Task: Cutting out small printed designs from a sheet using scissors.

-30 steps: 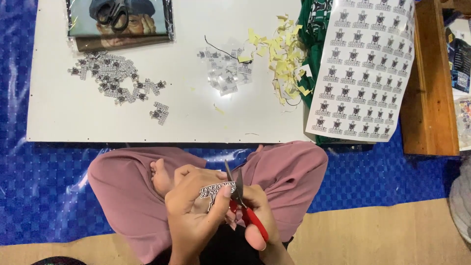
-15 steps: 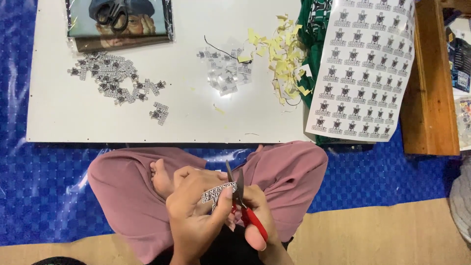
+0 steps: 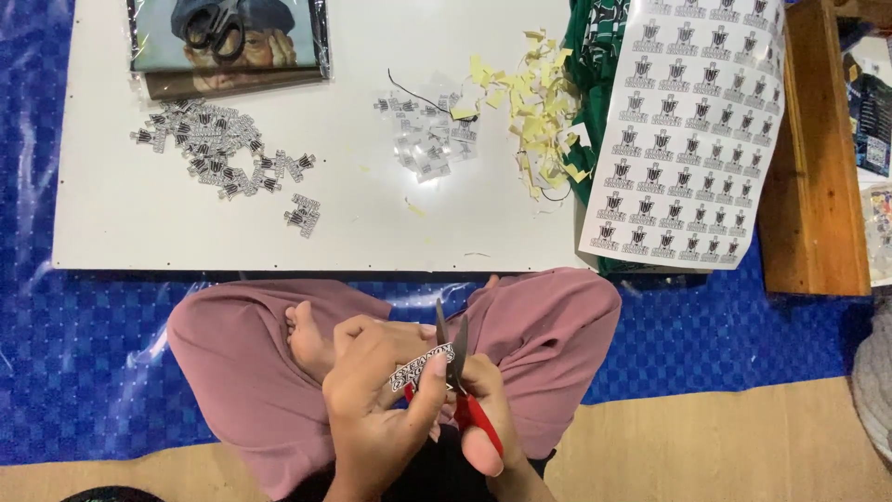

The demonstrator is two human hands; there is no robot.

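The left hand (image 3: 376, 409) lay over most of the right hand (image 3: 483, 409), so only a few right fingers showed beside the red scissor handles (image 3: 478, 423). The small printed sticker (image 3: 420, 366) pinched at the left fingertips was partly covered by the thumb, and its design was too small to make out. Both forearms ran off the bottom edge. Well beyond the fingers, the sticker sheet (image 3: 683, 130) was cut by the top edge.

Up beyond your hands you have a white board (image 3: 121, 237) carrying cut stickers (image 3: 218, 158), yellow scraps (image 3: 530, 102), black scissors (image 3: 216, 28); up-right, a printed sheet (image 3: 688, 139).
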